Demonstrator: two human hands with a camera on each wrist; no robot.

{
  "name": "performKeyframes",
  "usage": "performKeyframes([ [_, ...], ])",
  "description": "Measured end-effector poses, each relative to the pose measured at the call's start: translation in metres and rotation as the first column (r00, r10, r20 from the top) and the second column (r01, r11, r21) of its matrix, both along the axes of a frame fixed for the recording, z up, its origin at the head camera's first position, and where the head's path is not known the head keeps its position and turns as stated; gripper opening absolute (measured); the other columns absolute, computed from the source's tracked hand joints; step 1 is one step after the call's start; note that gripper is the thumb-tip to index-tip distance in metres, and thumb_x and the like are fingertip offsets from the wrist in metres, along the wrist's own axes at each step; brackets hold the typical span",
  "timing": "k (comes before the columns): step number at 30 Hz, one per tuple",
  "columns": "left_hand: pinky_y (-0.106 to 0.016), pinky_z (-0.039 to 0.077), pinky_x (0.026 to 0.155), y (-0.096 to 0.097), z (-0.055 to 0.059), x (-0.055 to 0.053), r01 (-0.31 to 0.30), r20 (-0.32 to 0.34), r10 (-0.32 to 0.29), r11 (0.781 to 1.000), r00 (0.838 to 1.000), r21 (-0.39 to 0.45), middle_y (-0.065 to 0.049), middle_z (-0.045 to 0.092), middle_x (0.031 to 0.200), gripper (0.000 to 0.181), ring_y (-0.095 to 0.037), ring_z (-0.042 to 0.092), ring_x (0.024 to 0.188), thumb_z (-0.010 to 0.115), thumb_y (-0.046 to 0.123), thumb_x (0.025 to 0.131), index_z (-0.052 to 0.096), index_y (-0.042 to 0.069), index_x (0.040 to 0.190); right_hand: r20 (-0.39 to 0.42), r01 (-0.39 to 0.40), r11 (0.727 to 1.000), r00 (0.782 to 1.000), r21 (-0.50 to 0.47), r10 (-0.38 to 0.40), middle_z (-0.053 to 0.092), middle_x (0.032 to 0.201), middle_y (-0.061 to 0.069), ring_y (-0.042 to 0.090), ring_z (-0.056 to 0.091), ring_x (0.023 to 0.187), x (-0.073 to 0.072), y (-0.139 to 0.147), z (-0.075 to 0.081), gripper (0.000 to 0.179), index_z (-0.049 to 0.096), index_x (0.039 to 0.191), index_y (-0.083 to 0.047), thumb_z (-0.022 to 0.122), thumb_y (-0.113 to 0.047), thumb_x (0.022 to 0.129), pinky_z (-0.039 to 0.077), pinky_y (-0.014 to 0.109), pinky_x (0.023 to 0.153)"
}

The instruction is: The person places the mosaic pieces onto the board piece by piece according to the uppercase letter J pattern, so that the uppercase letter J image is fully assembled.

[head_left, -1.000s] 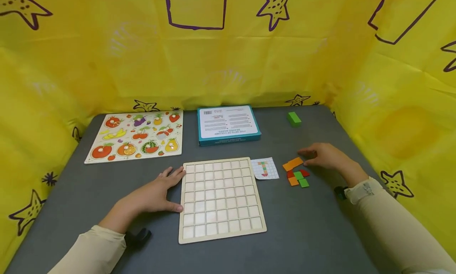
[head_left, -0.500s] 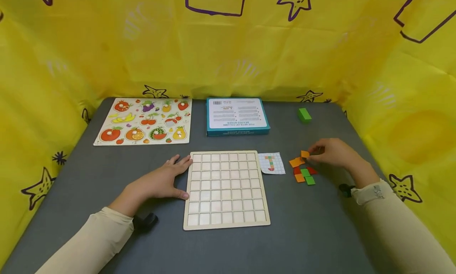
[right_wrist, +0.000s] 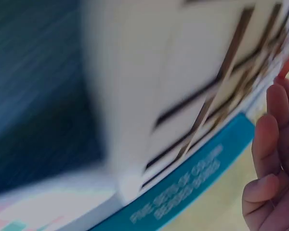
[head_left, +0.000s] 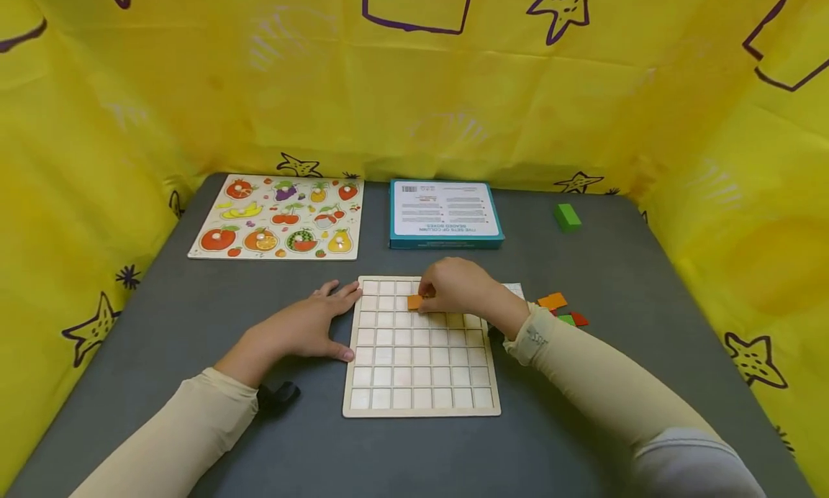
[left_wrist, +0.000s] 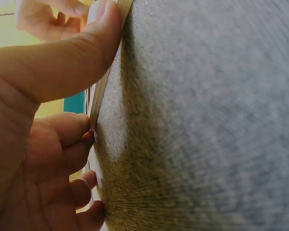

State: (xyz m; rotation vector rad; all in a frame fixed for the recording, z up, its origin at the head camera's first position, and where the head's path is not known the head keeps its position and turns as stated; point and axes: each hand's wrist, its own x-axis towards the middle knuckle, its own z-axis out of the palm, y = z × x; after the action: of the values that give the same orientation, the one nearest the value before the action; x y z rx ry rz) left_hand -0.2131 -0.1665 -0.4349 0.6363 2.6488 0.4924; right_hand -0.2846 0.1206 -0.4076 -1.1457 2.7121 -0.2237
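Note:
A pale wooden grid board point(head_left: 421, 397) lies flat on the table in the head view. My left hand point(head_left: 301, 332) rests at its left side, fingers spread, with the thumb and fingertips touching the edge. Over the upper rows of the board, my right hand point(head_left: 456, 289) pinches an orange square tile point(head_left: 414, 302) between thumb and finger. Whether the tile touches the board cannot be told. Right of the board lie loose orange tiles point(head_left: 553, 301), a green tile point(head_left: 567, 319) and a red tile point(head_left: 579, 318), partly covered by the right forearm. The pattern card point(head_left: 514, 289) is mostly hidden.
Behind the board lies a teal box point(head_left: 447, 243) with a white label. A fruit puzzle board point(head_left: 275, 221) is at the back left, and a green block point(head_left: 568, 217) at the back right. Yellow cloth point(head_left: 414, 109) surrounds the grey table point(head_left: 421, 455).
My right hand has picked up an orange tile from the loose pile and carried it left over the board. The left hand stays at the board's edge. The head view has shifted slightly.

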Motion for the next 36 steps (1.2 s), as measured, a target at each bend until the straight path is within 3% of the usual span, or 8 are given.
performKeyframes([
  [13,-0.065,0.028,0.103,0.003,-0.002,-0.002,-0.017,0.035,0.018,1.0,0.999,-0.015,0.002,0.012,0.163,0.114,-0.042,0.006,0.145,0.08,0.06,0.07,0.021,0.018,0.158,0.015,0.007,0.999,1.0,0.039,-0.008,0.069,0.084,-0.011,0.008,0.061,0.076,0.003,-0.024,-0.005,0.027,0.079,0.093,-0.02,0.08,-0.044,0.08,0.05,0.027,0.064],
  [23,-0.065,0.028,0.104,0.002,-0.004,-0.004,-0.026,0.03,0.027,1.0,0.999,-0.017,0.003,0.011,0.163,0.115,-0.046,0.008,0.144,0.08,0.061,0.069,0.02,0.019,0.158,0.008,0.028,1.0,1.0,0.007,-0.028,0.069,0.09,-0.011,0.008,0.061,0.079,0.001,-0.019,-0.002,0.027,0.078,0.106,-0.023,0.075,-0.041,0.086,0.05,0.029,0.064],
  [29,-0.065,0.028,0.104,0.002,-0.001,-0.012,-0.011,0.014,0.011,1.0,1.0,-0.027,0.002,0.011,0.163,0.114,-0.044,0.007,0.145,0.079,0.06,0.07,0.02,0.02,0.158,-0.022,0.167,0.985,0.986,-0.051,-0.168,0.067,0.088,-0.007,0.01,0.059,0.074,0.006,0.035,0.025,0.036,0.074,0.117,-0.018,0.074,-0.038,0.088,0.05,0.033,0.065],
  [33,-0.065,0.028,0.104,0.001,-0.001,-0.012,-0.007,0.025,0.008,0.999,1.0,-0.04,0.002,0.01,0.163,0.115,-0.042,0.005,0.146,0.08,0.06,0.07,0.018,0.019,0.158,-0.022,0.287,0.955,0.957,-0.08,-0.289,0.068,0.091,-0.003,0.013,0.059,0.073,0.012,0.096,0.035,0.034,0.074,0.115,-0.013,0.075,-0.034,0.088,0.05,0.036,0.066],
  [36,-0.065,0.027,0.104,0.002,-0.004,-0.01,-0.007,0.031,0.008,0.999,0.999,-0.033,0.002,0.01,0.163,0.116,-0.042,0.004,0.146,0.079,0.061,0.07,0.017,0.019,0.158,0.011,0.373,0.927,0.928,-0.05,-0.373,0.068,0.094,0.0,0.017,0.059,0.075,0.015,0.144,0.038,0.032,0.075,0.113,-0.01,0.075,-0.031,0.088,0.05,0.04,0.067],
])
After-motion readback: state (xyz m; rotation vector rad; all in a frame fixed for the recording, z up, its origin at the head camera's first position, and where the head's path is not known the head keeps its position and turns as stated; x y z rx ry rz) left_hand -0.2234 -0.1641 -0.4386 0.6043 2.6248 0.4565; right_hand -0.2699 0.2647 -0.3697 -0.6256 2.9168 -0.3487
